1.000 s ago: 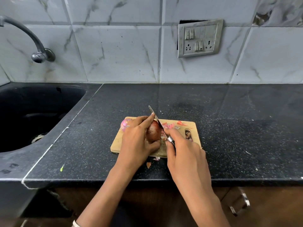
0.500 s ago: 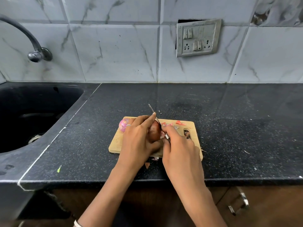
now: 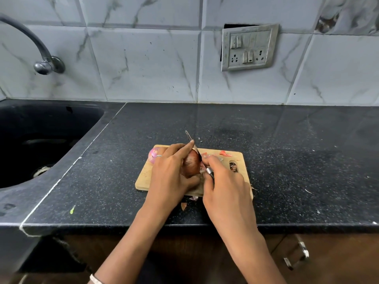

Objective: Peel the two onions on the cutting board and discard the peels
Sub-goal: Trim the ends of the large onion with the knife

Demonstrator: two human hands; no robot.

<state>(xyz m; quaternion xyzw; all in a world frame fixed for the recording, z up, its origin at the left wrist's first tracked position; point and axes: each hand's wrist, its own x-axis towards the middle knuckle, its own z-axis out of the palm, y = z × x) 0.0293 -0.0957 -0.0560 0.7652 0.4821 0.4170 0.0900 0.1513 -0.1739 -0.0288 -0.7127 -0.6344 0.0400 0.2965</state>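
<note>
Nearest to me, under the counter edge, I see a brown wooden cabinet front (image 3: 338,263) with a metal pull handle (image 3: 297,257) on the right. On the black speckled stone countertop (image 3: 297,165), just in front of the board, lies a small brown peel scrap (image 3: 183,206). The left hand (image 3: 174,177) is curled round the dark red-brown unpeeled onion (image 3: 191,163), with the thumb at its near side and the forefinger stretched over its top. The onion is over the middle of the pale wooden cutting board (image 3: 143,179); I cannot tell whether it rests on the wood. Just beside it, the right hand (image 3: 223,181) is closed round the handle of a slim steel knife (image 3: 192,142). The blade slants up and away against the onion's right side, its tip past the board's far edge. At the board's far left corner I see a pink peeled onion (image 3: 153,154), partly hidden behind the left fingers. Reddish peel pieces (image 3: 225,153) lie along the far right edge. Further left is the black sink (image 3: 30,140). On the white marbled tile wall (image 3: 143,58) are a curved metal tap (image 3: 47,64) and a grey switch-and-socket plate (image 3: 249,48)
</note>
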